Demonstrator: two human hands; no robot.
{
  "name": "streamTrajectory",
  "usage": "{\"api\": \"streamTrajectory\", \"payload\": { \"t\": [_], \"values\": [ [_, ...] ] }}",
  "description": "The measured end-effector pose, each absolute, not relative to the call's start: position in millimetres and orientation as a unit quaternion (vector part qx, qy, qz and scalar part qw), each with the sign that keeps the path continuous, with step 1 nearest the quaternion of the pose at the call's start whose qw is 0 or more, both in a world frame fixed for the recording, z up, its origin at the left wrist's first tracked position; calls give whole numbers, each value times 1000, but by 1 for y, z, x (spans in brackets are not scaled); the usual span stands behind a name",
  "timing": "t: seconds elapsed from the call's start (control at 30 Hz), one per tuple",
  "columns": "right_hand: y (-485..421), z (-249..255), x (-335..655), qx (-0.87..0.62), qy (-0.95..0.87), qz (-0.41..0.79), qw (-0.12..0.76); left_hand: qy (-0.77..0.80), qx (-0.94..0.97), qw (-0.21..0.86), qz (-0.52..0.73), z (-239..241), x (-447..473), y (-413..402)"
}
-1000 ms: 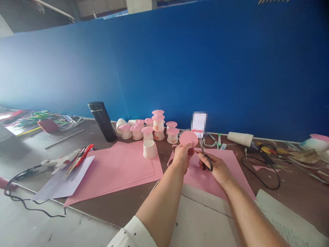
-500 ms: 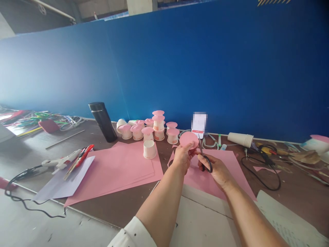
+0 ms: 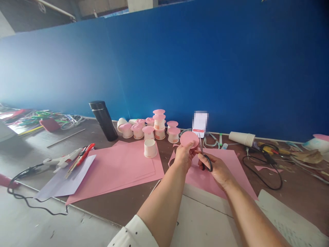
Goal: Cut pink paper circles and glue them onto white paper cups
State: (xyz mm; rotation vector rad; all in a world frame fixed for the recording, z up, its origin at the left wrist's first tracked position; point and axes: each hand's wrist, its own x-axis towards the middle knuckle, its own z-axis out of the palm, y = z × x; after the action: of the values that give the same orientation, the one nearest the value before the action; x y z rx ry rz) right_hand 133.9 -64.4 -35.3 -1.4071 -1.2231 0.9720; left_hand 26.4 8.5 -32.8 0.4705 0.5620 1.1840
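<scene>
My left hand (image 3: 185, 154) pinches a round pink paper disc (image 3: 189, 139) by its lower edge, thumb on top. In my right hand (image 3: 214, 168) are black-handled scissors (image 3: 207, 163), their blades pointing up beside the disc's right edge. Whether the blades touch the paper I cannot tell. Beneath both hands lies a pink paper sheet (image 3: 226, 161) with a curved cut-out at its left edge. An upright white paper cup (image 3: 150, 149) stands to the left on more pink sheets (image 3: 123, 168). Behind it are several cups topped with pink discs (image 3: 174, 131).
A black bottle (image 3: 104, 121) stands at the back left. Nearby, a glue gun (image 3: 63, 160) and a red cutter (image 3: 83, 156) lie on white paper. Toward the right are a phone (image 3: 199, 123), stacked paper cups (image 3: 241, 138) and a looped black cable (image 3: 262, 185). A blue panel rises behind.
The view has shifted very slightly. Both hands, the disc and the scissors keep nearly the same position.
</scene>
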Motion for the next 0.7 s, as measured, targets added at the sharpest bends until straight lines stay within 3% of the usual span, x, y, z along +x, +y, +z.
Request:
{"api": "streamTrajectory", "payload": {
  "t": [0.7],
  "values": [
    [-63, -38, 132, -600, -498, 383, 496, 243, 197, 779, 544, -37, 30, 10]
  ]
}}
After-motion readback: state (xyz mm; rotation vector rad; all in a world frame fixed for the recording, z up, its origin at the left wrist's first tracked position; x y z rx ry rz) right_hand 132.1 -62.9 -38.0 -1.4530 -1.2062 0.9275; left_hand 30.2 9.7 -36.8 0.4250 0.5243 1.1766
